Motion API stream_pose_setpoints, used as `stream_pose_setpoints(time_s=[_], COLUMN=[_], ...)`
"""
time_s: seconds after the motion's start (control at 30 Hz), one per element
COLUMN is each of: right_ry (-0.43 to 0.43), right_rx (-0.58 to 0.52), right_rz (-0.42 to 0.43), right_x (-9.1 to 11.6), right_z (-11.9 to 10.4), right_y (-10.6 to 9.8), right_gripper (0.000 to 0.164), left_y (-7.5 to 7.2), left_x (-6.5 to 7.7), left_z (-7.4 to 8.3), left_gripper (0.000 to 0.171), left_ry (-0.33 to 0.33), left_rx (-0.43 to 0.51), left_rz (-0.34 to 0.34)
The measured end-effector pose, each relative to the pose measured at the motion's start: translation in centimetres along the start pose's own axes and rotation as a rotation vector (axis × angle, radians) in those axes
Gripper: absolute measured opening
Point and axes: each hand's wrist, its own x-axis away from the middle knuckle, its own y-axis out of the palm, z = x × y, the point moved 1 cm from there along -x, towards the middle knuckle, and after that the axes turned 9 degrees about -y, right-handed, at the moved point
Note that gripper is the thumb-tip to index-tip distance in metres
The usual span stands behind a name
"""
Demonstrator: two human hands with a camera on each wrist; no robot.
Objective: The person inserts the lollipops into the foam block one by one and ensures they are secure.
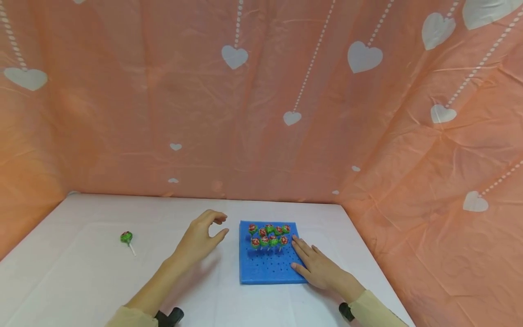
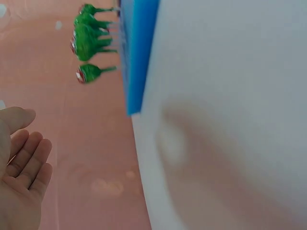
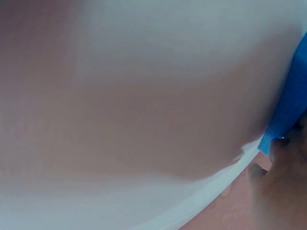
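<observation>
Several lollipops (image 1: 264, 241) in green and red wrappers stand upright in a blue foam board (image 1: 261, 272) dotted with small holes. On the board's right edge rests my right hand (image 1: 320, 268), its fingers extended over the rim. To the left of the board, above the table, hovers my left hand (image 1: 200, 236); its fingers bend loosely, thumb apart, and nothing is between them. In the left wrist view the lollipops (image 2: 88, 40) jut from the board (image 2: 139, 57), away from that hand (image 2: 24, 172). The right wrist view shows the right hand (image 3: 283, 182) touching the board (image 3: 290, 100).
A single lollipop (image 1: 126, 237) lies on the white table (image 1: 81, 281), far to the left of the board. An orange curtain (image 1: 261, 150) with pale hearts hangs behind the table and along its sides.
</observation>
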Motion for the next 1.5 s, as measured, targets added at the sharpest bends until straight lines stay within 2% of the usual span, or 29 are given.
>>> stream_pose_setpoints(time_s=[0.13,0.33,0.53,0.83,1.03,1.23,1.5], right_ry=[-0.004,-0.003,-0.006,-0.008,-0.006,-0.011,-0.017], right_rx=[0.006,0.017,0.008,0.025,0.021,0.024,0.019], right_rz=[0.003,-0.002,-0.003,0.006,0.003,0.008,0.014], right_x=[0.0,-0.2,-0.2,-0.1,-0.1,-0.1,-0.1], right_z=[0.1,0.2,0.3,0.5,0.4,0.5,0.5], right_y=[-0.1,0.0,0.0,0.1,0.1,0.2,0.3], right_gripper=[0.077,0.077,0.078,0.077,0.077,0.077,0.078], left_y=[-1.1,-3.3,-5.9,-9.8,-12.1,-13.9,-15.0], left_x=[0.5,1.4,2.4,3.6,3.9,3.9,3.7], left_z=[-1.2,-3.0,-5.3,-8.6,-11.0,-12.7,-14.4], left_gripper=[0.033,0.031,0.029,0.032,0.034,0.032,0.032], left_ry=[0.005,-0.043,-0.056,-0.141,-0.142,-0.149,-0.202], left_rx=[-0.027,-0.069,-0.124,-0.205,-0.27,-0.313,-0.347], left_rz=[0.012,-0.017,-0.017,-0.064,-0.078,-0.099,-0.123])
